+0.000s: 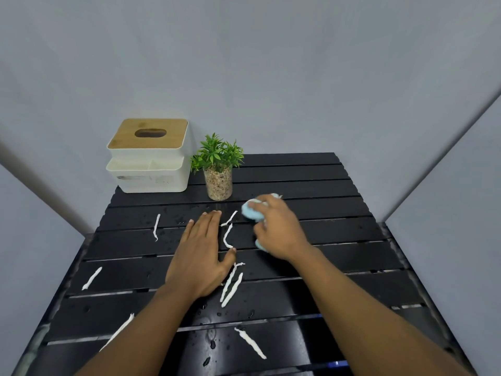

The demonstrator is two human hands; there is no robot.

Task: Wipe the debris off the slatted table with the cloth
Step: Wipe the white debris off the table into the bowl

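Note:
A black slatted table (339, 191) fills the lower view, wet with droplets. Several twisted white paper strips (231, 286) lie scattered over its slats, from mid table to the near edge. My right hand (279, 229) grips a bunched light blue cloth (250, 213) and holds it down on the slats at mid table, just right of the plant. My left hand (202, 256) lies flat on the table with straight fingers, left of the cloth, its thumb touching one curled strip (227, 236).
A white tissue box with a wooden lid (149, 156) stands at the back left corner. A small green plant in a pebble-filled glass (218, 172) stands beside it, close to the cloth. Grey walls surround the table.

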